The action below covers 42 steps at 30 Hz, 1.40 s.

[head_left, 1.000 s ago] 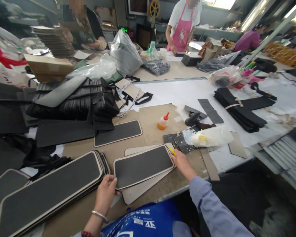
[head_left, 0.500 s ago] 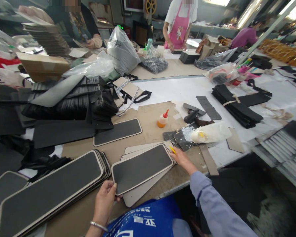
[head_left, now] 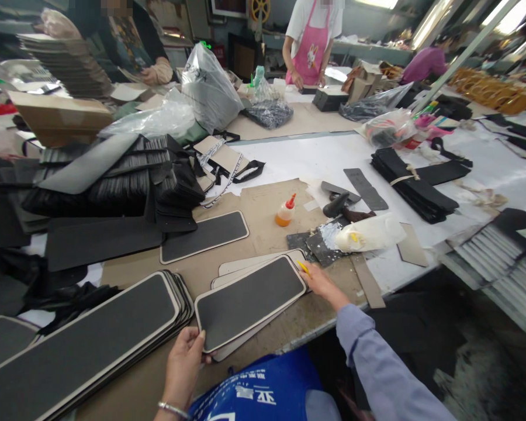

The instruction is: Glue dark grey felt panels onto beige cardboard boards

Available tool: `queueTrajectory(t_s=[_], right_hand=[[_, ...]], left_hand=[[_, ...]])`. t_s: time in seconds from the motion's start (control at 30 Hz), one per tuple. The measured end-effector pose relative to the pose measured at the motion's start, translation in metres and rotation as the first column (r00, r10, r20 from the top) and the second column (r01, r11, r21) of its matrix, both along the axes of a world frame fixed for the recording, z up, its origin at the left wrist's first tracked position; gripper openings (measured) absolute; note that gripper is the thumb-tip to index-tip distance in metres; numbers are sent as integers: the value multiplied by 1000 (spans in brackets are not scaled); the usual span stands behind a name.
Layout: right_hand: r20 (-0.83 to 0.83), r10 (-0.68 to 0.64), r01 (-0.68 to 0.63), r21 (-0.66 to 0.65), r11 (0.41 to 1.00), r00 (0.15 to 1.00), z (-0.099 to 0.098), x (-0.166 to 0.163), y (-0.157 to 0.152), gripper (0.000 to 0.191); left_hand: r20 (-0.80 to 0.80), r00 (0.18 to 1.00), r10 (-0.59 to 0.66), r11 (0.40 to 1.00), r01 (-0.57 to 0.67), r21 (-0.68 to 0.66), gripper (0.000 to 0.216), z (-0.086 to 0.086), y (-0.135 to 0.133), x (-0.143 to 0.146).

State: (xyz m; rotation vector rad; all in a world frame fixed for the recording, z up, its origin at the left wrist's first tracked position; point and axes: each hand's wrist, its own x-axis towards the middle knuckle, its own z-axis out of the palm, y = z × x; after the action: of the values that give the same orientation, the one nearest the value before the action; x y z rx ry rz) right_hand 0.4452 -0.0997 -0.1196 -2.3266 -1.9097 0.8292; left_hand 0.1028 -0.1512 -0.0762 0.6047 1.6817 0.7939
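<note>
Left grip [head_left: 187, 355] pinches the grey panel [head_left: 251, 304], presumably steadying it; rightward, right grip [head_left: 321, 280] clamps a half-hidden yellow tool [head_left: 304, 268].

A blue apron [head_left: 284, 383], lavender sleeve [head_left: 377, 356] and silver bracelet [head_left: 173, 410] show

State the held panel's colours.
Held panel: dark grey, edged in pale beige; best seen in head view.

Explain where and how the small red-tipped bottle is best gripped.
The bottle is probably best pinched around its rounded body, below the red tip, from the near side: it stands tip up on brown sheeting, with a dark tool to its right.
</note>
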Motion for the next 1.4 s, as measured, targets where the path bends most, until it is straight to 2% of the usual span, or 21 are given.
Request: queueTrajectory(t_s=[0.23,0.53,0.83,0.93,1.13,1.27,1.4], right_hand=[[41,-41,42,-10,999,998,7,-7,0,22],[148,-55,63,-49,997,987,20,-21,0,23],[200,-54,76,-103,992,978,28,-30,3,21],[211,-57,82,-109,991,976,29,-32,6,22],[260,-93,123,-102,987,961,39,-29,5,23],[272,-121,148,-83,985,955,45,-22,-8,25],[233,-160,178,-59,982,959,39,-15,-22,25]], left_hand=[[1,1000,-6,999,6,-45,30,-2,1,-2],[-12,999,-39,999,39,-31,31,-7,-5,-12],[-57,998,15,995,-21,-100,44,-14,-34,-43],[-50,999,19,993,-25,-115,44,-11,-41,-47],[-9,999,-41,998,40,-55,37,2,-25,-19],[14,990,-142,990,142,9,31,-2,-2,5],[-2,983,-185,982,185,27,28,-7,15,17]])
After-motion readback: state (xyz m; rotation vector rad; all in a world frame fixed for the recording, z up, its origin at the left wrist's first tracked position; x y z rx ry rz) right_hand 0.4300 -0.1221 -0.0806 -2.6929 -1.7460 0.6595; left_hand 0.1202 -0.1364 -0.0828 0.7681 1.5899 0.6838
